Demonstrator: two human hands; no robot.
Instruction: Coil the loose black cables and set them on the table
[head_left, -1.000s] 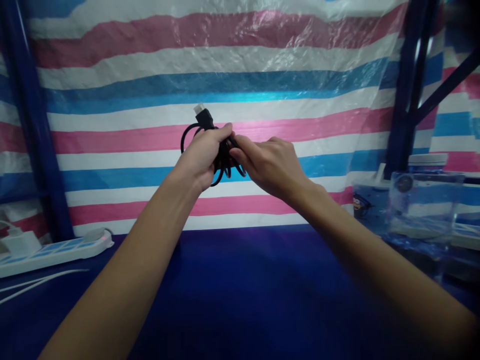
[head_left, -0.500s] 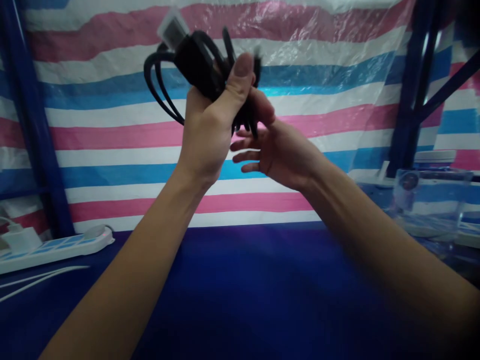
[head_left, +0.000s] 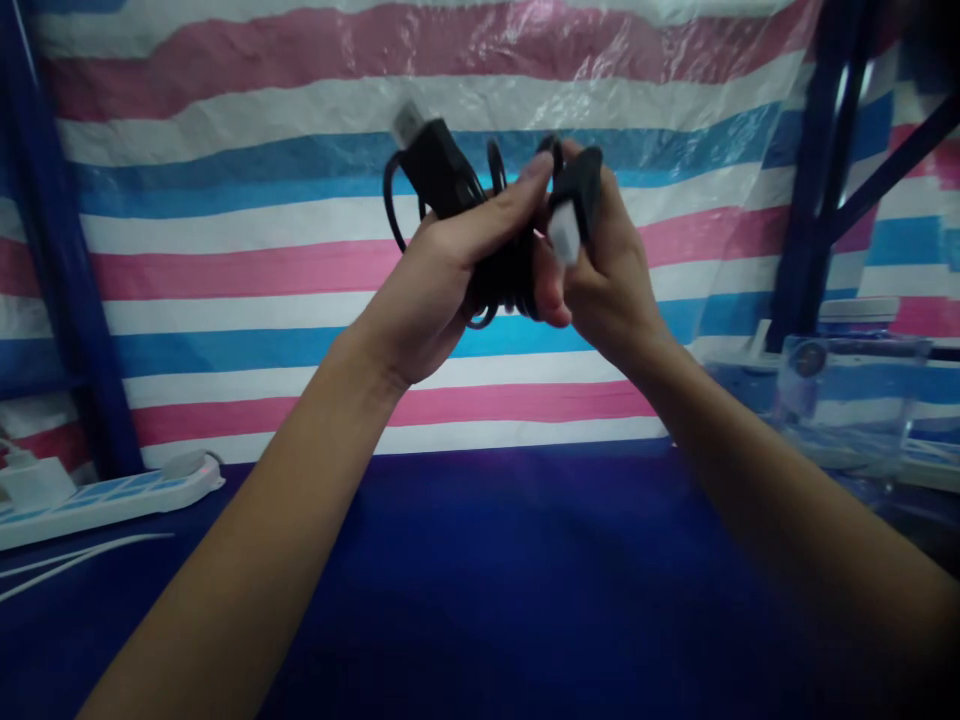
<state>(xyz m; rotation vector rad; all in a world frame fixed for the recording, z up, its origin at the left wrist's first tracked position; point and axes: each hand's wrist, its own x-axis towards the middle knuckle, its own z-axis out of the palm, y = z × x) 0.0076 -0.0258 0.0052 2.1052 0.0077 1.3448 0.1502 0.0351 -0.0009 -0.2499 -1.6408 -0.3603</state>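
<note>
Left hand point(head_left: 442, 265) clasps a black cable point(head_left: 504, 285) in smooth, round loops, its fingers hiding part of the bundle, while the right hand point(head_left: 611, 265) grips one blocky, pale-tipped plug point(head_left: 579, 200) above the table point(head_left: 510, 590). Behind hangs a crinkled, glossy striped sheet point(head_left: 225, 270); a clear plastic box point(head_left: 847, 405) stands right, a white power strip point(head_left: 142, 496) left.
</note>
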